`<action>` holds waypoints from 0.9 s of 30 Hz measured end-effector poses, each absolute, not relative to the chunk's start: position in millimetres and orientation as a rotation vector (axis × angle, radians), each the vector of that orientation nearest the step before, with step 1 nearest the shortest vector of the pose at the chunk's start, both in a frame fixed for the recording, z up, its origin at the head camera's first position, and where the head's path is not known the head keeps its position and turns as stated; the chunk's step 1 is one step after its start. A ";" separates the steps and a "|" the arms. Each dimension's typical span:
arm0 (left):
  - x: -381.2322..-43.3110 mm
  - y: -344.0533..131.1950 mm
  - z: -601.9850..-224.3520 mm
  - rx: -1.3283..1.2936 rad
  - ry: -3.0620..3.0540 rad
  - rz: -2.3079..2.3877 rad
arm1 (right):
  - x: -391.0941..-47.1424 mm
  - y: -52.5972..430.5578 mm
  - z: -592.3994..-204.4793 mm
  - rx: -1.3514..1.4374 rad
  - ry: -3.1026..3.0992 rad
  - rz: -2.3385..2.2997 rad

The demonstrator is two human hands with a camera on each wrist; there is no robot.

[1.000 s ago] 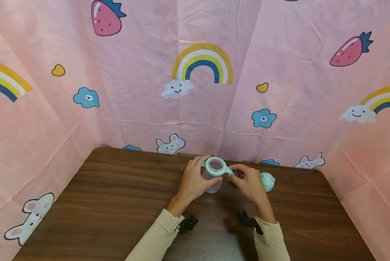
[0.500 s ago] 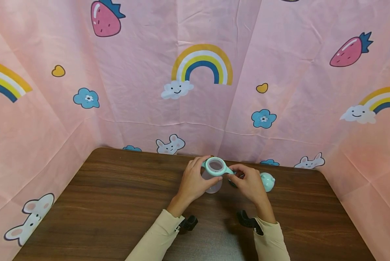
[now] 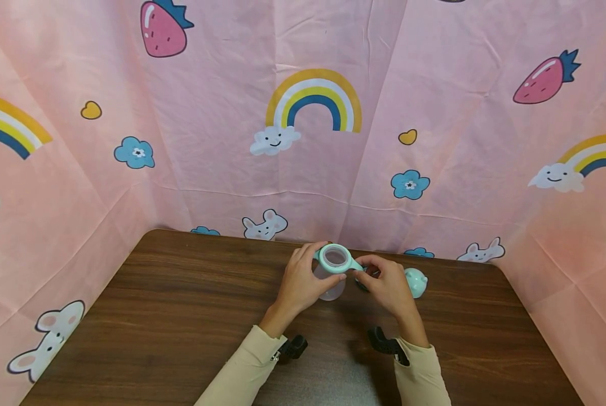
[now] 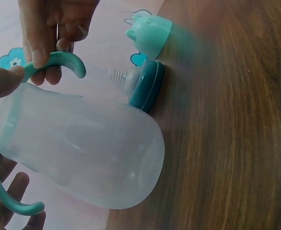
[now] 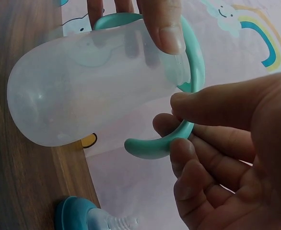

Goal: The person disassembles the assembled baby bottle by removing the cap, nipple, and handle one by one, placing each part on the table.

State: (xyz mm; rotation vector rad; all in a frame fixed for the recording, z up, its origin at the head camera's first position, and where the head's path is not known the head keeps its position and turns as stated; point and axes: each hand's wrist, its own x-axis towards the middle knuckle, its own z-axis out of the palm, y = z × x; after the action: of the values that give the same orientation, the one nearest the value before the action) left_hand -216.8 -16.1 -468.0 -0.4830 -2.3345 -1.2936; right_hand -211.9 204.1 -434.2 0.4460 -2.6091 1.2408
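A clear baby bottle point(image 4: 97, 148) stands upright on the table with its mouth uncovered. Round its neck sits a mint handle ring point(image 5: 198, 67), with one curved handle on each side. My left hand point(image 3: 303, 280) grips the bottle near its neck, thumb in front and fingers behind. On the other side my right hand point(image 3: 388, 282) pinches the right handle point(image 5: 150, 149) between thumb and fingers. Near the right hand lie a teal collar with a clear nipple point(image 4: 149, 86) and a mint cap with small ears point(image 3: 415, 283). The head view mostly hides the collar behind my right hand.
The dark wooden table point(image 3: 181, 316) ends at a pink cloth backdrop point(image 3: 211, 163) printed with rainbows and fruit. Black wrist mounts point(image 3: 295, 346) hang from both sleeves, low over the table.
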 end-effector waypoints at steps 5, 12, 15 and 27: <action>-215.9 -15.7 -467.7 -0.491 -2.321 -1.294 | -212.0 204.3 -434.5 0.446 -2.609 1.248; -215.9 -15.0 -467.5 -0.493 -2.311 -1.304 | -211.6 204.4 -434.1 0.456 -2.594 1.241; -215.8 -15.0 -467.7 -0.488 -2.314 -1.309 | -211.3 204.5 -434.4 0.453 -2.600 1.247; -216.7 -15.5 -468.9 -0.503 -2.305 -1.295 | -211.5 205.2 -435.3 0.466 -2.615 1.290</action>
State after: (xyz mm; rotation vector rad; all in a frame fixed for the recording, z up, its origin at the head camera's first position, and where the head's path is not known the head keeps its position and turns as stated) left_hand -216.7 -15.5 -468.9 -0.5028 -2.3048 -1.2953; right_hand -211.5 205.2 -435.3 0.4662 -2.6146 1.2900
